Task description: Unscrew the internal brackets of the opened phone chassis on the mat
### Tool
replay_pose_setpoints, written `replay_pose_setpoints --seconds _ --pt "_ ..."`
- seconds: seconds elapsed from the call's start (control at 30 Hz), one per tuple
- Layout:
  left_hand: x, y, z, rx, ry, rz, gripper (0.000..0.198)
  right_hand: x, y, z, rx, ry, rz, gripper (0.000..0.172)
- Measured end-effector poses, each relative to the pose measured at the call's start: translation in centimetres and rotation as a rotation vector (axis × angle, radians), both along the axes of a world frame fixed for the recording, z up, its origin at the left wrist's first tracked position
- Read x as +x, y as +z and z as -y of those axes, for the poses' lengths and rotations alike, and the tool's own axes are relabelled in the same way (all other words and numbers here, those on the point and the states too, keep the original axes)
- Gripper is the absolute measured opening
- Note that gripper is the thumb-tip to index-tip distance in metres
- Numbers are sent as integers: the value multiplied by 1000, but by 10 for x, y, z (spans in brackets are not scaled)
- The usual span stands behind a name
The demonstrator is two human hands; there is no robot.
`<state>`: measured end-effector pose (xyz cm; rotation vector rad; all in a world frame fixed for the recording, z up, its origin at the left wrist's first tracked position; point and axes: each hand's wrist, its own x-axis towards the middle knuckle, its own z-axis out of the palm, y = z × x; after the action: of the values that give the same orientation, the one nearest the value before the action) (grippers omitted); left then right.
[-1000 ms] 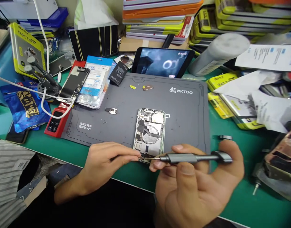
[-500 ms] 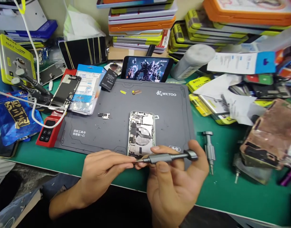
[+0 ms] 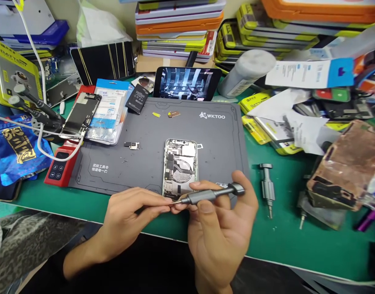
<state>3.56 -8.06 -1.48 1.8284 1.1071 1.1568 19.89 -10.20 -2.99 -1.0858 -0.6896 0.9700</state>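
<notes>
In my right hand [image 3: 219, 232] lies a grey precision screwdriver [image 3: 201, 196], held nearly level between thumb and fingers, its cap end against the forefinger side. The thumb and fingers of my left hand [image 3: 126, 218] are pinched together at the slim tip of the screwdriver. Whether a tiny part sits in that pinch is hidden. Just beyond both hands, an opened phone body [image 3: 187, 150] rests on the grey work mat [image 3: 150, 165], with its inner parts exposed and its near end partly covered by my fingers. A small metal-and-black phone part [image 3: 132, 145] lies to the left.
A second screwdriver [image 3: 267, 185] lies on the green table at right. Behind the mat stand a phone playing video [image 3: 187, 83], a grey bottle [image 3: 247, 73] and stacked boxes [image 3: 178, 24]. A detached phone screen [image 3: 81, 112] and a red device [image 3: 60, 165] are at left.
The view has shifted slightly, so things on the table sit a little higher and further left. Both hands keep their hold at the screwdriver. The picture on the video phone has changed.
</notes>
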Motion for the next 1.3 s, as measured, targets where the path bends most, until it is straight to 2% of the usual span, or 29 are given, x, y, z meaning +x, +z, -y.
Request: replay_pose_setpoints --seconds 0.37,1.3 --pt "-1 -1 1 -9 -27 0 7 2 0 2 -10 25 -60 52" --pt "-1 1 1 -32 -62 34 10 5 -4 6 -38 5 -36 54"
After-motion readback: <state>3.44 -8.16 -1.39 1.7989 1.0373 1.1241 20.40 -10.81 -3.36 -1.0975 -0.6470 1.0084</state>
